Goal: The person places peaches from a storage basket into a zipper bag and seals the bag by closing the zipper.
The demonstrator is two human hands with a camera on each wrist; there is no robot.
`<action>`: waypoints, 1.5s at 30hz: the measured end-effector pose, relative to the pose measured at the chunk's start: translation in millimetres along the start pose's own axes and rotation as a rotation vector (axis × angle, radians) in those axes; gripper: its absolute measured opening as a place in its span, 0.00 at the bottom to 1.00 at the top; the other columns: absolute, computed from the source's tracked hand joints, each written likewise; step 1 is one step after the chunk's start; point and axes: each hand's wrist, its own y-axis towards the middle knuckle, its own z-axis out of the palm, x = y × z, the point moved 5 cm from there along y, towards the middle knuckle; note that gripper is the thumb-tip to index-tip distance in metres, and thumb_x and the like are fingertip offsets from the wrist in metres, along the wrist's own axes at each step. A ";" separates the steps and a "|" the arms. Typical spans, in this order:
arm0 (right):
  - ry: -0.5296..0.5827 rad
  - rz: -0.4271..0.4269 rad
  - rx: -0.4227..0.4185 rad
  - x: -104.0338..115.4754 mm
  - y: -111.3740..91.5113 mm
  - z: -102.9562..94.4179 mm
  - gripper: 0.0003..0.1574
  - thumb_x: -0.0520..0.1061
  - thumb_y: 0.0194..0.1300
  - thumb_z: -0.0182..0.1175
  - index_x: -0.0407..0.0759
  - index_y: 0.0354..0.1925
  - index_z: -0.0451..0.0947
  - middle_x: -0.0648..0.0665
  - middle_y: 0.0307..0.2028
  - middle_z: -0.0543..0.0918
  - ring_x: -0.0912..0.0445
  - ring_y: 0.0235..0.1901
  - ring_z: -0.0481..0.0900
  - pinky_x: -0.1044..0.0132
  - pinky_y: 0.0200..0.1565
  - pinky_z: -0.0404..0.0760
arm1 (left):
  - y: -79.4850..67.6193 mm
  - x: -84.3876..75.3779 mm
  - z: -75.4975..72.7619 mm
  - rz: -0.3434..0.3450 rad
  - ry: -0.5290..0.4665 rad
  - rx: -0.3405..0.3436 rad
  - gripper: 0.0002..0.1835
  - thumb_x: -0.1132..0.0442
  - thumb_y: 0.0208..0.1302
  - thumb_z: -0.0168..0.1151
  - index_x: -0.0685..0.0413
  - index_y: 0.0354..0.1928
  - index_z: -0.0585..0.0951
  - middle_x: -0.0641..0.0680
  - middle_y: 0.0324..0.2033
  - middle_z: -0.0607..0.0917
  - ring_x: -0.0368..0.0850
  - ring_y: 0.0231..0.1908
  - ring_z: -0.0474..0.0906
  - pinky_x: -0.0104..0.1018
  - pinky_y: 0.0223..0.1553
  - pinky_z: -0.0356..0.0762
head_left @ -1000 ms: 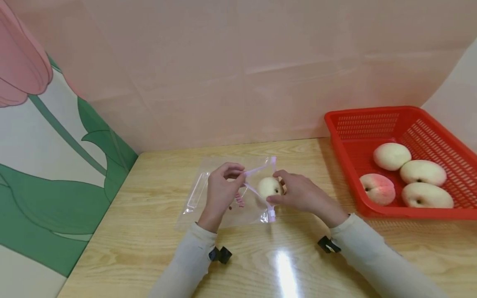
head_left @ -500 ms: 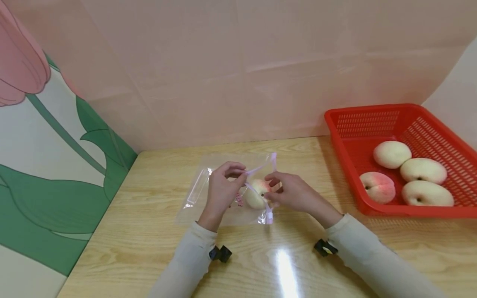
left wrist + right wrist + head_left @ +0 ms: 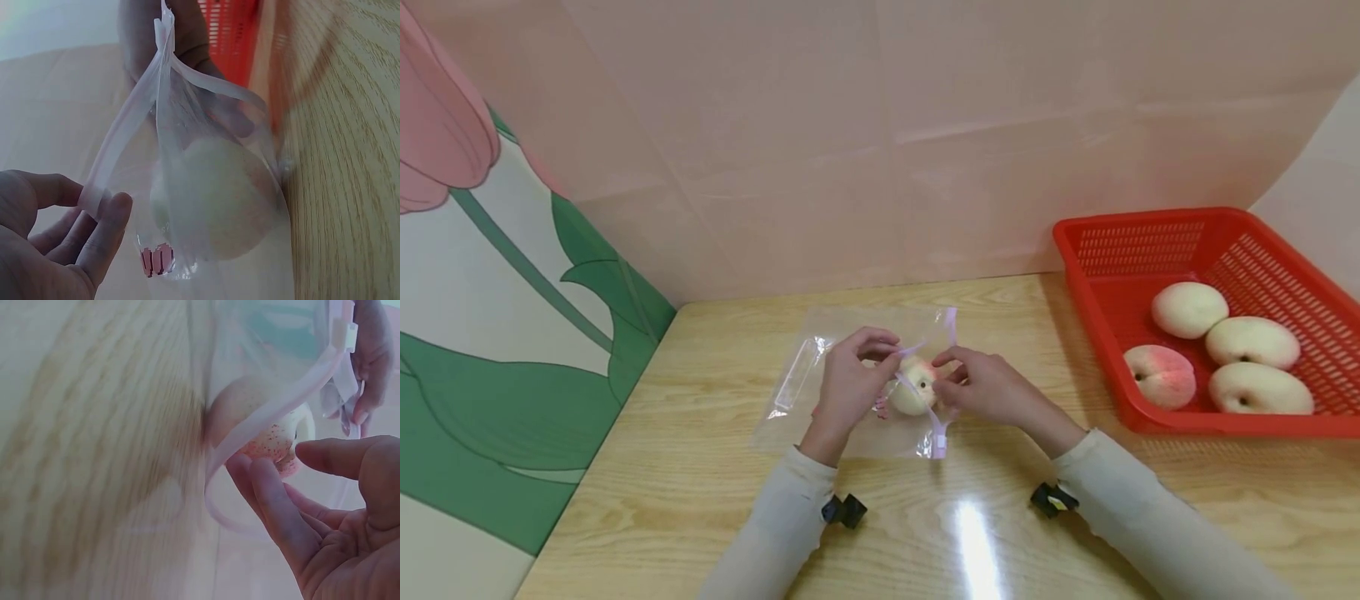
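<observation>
A clear zip bag [image 3: 857,433] with a lilac zip strip and white slider lies on the table, its mouth to the right. Inside the mouth sits a pale peach [image 3: 910,395] with a pink blush, seen through the plastic in the left wrist view. My left hand [image 3: 853,379] pinches the upper lip of the mouth between thumb and fingers, lifting it. At the opening is my right hand [image 3: 988,385], its fingertips right at the peach's stem end; in the right wrist view its thumb and fingers are spread apart beside the pink-speckled side.
A red plastic basket [image 3: 1097,333] stands on the right with several peaches [image 3: 1251,343] in it. The wooden table [image 3: 685,467] meets a pink-covered wall behind. A panel with printed tulips [image 3: 527,267] borders the left side.
The peach has moved left from the bag's mouth into the bag, its stem end turning. My right hand followed slightly left, and its fingers came off the peach's sides. The left hand barely moved.
</observation>
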 end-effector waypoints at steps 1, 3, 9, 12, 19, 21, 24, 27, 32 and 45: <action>0.022 0.004 0.000 0.3 0.1 0.6 0.20 0.43 0.68 0.59 0.38 0.56 0.74 0.37 0.39 0.89 0.53 0.32 0.88 0.64 0.33 0.84 | 0.2 0.1 -0.2 0.001 -0.003 -0.001 0.10 0.73 0.58 0.68 0.59 0.43 0.84 0.59 0.36 0.89 0.47 0.36 0.85 0.31 0.33 0.86; 0.091 0.006 0.009 1.4 -0.1 2.8 0.19 0.40 0.69 0.57 0.36 0.56 0.74 0.36 0.40 0.89 0.51 0.35 0.88 0.62 0.35 0.86 | 0.7 0.5 -0.2 0.003 -0.013 0.001 0.10 0.73 0.58 0.68 0.60 0.43 0.84 0.59 0.36 0.89 0.45 0.35 0.84 0.31 0.33 0.86; 0.380 -0.015 0.216 9.6 -2.0 22.7 0.28 0.29 0.69 0.41 0.33 0.65 0.67 0.26 0.57 0.80 0.39 0.55 0.81 0.54 0.51 0.85 | 0.5 -0.4 -3.3 0.033 -0.039 -0.009 0.10 0.73 0.59 0.67 0.61 0.43 0.84 0.60 0.36 0.90 0.43 0.33 0.84 0.29 0.30 0.84; 0.393 -0.028 0.241 13.9 -4.4 19.0 0.33 0.27 0.65 0.39 0.34 0.69 0.64 0.27 0.62 0.76 0.36 0.61 0.76 0.48 0.56 0.81 | 0.7 -1.8 -5.3 0.041 -0.034 -0.022 0.10 0.73 0.59 0.67 0.63 0.44 0.83 0.62 0.36 0.89 0.46 0.35 0.84 0.26 0.31 0.82; 0.303 -0.049 0.129 23.3 -15.3 -24.4 0.28 0.31 0.71 0.42 0.35 0.68 0.65 0.30 0.62 0.77 0.40 0.60 0.78 0.47 0.60 0.79 | 1.0 -2.9 -5.1 0.010 -0.010 -0.007 0.10 0.73 0.60 0.67 0.62 0.44 0.83 0.60 0.37 0.89 0.46 0.36 0.83 0.28 0.32 0.84; 0.256 -0.069 0.103 28.4 -20.6 -37.2 0.25 0.34 0.74 0.43 0.36 0.67 0.66 0.31 0.61 0.78 0.41 0.59 0.80 0.49 0.58 0.80 | 0.9 -2.8 -5.6 0.018 0.001 -0.015 0.10 0.73 0.60 0.67 0.60 0.43 0.84 0.60 0.37 0.89 0.46 0.36 0.83 0.27 0.32 0.83; 0.185 -0.116 0.055 34.3 -29.6 -56.4 0.23 0.37 0.76 0.46 0.37 0.66 0.67 0.33 0.58 0.81 0.42 0.57 0.81 0.56 0.55 0.82 | 0.7 -2.7 -6.1 0.032 -0.001 -0.026 0.09 0.73 0.59 0.67 0.59 0.42 0.84 0.60 0.36 0.89 0.46 0.35 0.84 0.25 0.32 0.81; 0.104 -0.129 -0.003 34.8 -40.0 -74.8 0.22 0.42 0.76 0.50 0.41 0.66 0.69 0.37 0.57 0.82 0.45 0.56 0.82 0.63 0.54 0.82 | 0.5 -1.8 -5.7 0.021 -0.002 -0.028 0.09 0.73 0.59 0.67 0.59 0.42 0.85 0.60 0.36 0.89 0.47 0.36 0.83 0.24 0.32 0.80; -0.060 -0.049 -0.075 24.1 -59.7 -97.8 0.24 0.51 0.75 0.54 0.49 0.66 0.70 0.44 0.57 0.83 0.47 0.56 0.82 0.61 0.55 0.82 | 1.2 0.2 -6.5 0.007 0.009 -0.053 0.09 0.72 0.58 0.68 0.60 0.41 0.85 0.60 0.36 0.89 0.46 0.36 0.84 0.25 0.33 0.80; -0.206 0.096 -0.192 -27.3 -98.7 -158.0 0.31 0.57 0.75 0.52 0.50 0.70 0.65 0.39 0.63 0.77 0.48 0.56 0.77 0.80 0.41 0.77 | 3.0 3.2 -7.4 -0.015 -0.001 -0.067 0.09 0.73 0.57 0.69 0.61 0.40 0.85 0.60 0.35 0.89 0.43 0.33 0.81 0.25 0.32 0.78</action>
